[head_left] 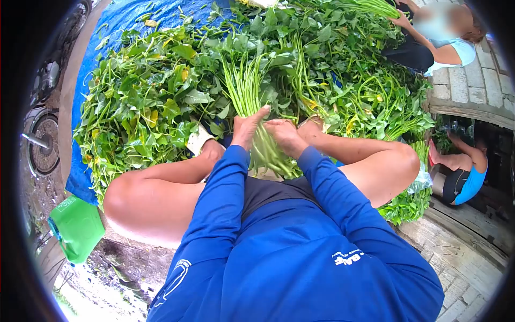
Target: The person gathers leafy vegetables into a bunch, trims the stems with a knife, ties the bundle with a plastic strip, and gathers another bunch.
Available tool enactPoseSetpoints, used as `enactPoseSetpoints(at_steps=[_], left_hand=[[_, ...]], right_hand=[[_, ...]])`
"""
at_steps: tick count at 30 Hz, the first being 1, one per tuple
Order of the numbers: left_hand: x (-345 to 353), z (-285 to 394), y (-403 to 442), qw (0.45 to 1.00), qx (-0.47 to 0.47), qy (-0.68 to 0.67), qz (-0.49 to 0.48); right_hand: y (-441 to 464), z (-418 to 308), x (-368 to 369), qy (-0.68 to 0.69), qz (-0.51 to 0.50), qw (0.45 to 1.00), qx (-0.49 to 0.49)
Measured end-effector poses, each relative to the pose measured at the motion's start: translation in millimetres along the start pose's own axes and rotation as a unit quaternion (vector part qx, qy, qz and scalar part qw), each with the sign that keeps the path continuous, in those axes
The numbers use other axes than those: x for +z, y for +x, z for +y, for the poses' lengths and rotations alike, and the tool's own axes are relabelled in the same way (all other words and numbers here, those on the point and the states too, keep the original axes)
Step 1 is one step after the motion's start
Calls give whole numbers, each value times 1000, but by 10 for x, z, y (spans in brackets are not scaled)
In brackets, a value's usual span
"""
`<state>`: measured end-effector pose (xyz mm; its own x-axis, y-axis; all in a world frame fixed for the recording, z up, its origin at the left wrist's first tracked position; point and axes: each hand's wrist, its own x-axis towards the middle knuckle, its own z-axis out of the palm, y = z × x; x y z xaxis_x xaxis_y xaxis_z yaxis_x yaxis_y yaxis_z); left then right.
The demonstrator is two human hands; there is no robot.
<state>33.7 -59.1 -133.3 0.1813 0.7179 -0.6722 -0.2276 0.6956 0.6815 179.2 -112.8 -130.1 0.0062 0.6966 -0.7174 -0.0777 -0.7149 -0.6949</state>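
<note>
A bunch of long green leafy-vegetable stems (244, 88) stands between my knees, its leaves spreading at the far end and its stem ends pointing toward me. My left hand (247, 129) is closed round the bunch from the left, thumb across the stems. Close against its right side is my right hand (287, 136), fingers curled and pressed together near the stems. What those fingers pinch, if anything, is hidden. More stem ends (273, 161) hang below my hands. A thick heap of leafy greens (145, 102) surrounds my feet.
A blue tarp (129, 21) lies under the heap. At the lower left stands a green plastic container (78, 228), with a wheel (44, 142) beyond it. A person at the upper right holds another bunch of stems (375, 7); another person (464, 172) sits at the right.
</note>
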Motion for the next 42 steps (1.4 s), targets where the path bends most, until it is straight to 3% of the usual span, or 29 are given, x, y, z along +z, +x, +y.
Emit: enactPoseSetpoints(at_steps=[2, 3, 6, 7, 9, 10, 12, 15, 18, 19, 22, 23, 26, 27, 30, 31, 34, 37, 40, 41, 42], left_hand=[[-181, -95, 173, 994, -110, 6, -8], [-213, -33, 166, 994, -112, 2, -3], [-182, 311, 8, 998, -37, 31, 43], [-159, 467, -38, 997, 1, 49, 58], [-165, 734, -119, 994, 53, 56, 79], [-165, 862, -152, 993, 69, 45, 85], [-165, 1036, -161, 992, 89, 13, 89], [-160, 1201, -168, 988, 119, -15, 99], [-168, 1303, -202, 985, 118, -40, 120], [-185, 1341, -208, 983, 136, -39, 119], [-226, 1485, -273, 978, 139, -53, 149], [-291, 1526, -266, 977, 138, -51, 154], [-354, 1657, -298, 967, 165, -49, 186], [-374, 1681, -296, 966, 168, -47, 188], [-396, 1733, -265, 965, 175, -46, 192], [-372, 1744, -262, 964, 177, -47, 191], [-362, 1743, -280, 968, 163, -40, 184], [-297, 1726, -290, 967, 176, -41, 181], [-342, 1727, -280, 969, 167, -37, 177], [-360, 1741, -283, 970, 161, -30, 177], [-368, 1744, -296, 973, 152, -22, 175]], right_hand=[[-10, 34, 48, -95, -4, 994, -52], [6, 23, 26, -54, -44, 998, 6], [-241, -627, -173, -58, -52, 997, -20], [118, -499, -419, -75, 50, 994, -57], [419, -516, -814, -241, 355, 884, -183], [509, -567, -967, -249, 391, 874, -149], [651, -633, -1097, -319, 370, 864, -119], [808, -684, -1028, -377, 335, 846, -171], [908, -658, -789, -449, 365, 774, -258], [969, -732, -737, -452, 371, 795, -163], [1134, -794, -709, -510, 359, 782, 16], [1144, -838, -812, -508, 299, 806, 43], [1287, -813, -1073, -441, 392, 807, 36], [1263, -796, -978, -503, 468, 727, 1], [1168, -869, -754, -527, 330, 727, -293], [1263, -859, -587, -455, 279, 779, -329], [1528, -876, -177, -194, 277, 935, -106], [1829, -841, -145, -308, 250, 918, -13], [1849, -949, -282, -249, 240, 936, -66], [1822, -1093, -394, -254, 190, 947, -37], [1754, -1138, -464, -231, 196, 949, -90]])
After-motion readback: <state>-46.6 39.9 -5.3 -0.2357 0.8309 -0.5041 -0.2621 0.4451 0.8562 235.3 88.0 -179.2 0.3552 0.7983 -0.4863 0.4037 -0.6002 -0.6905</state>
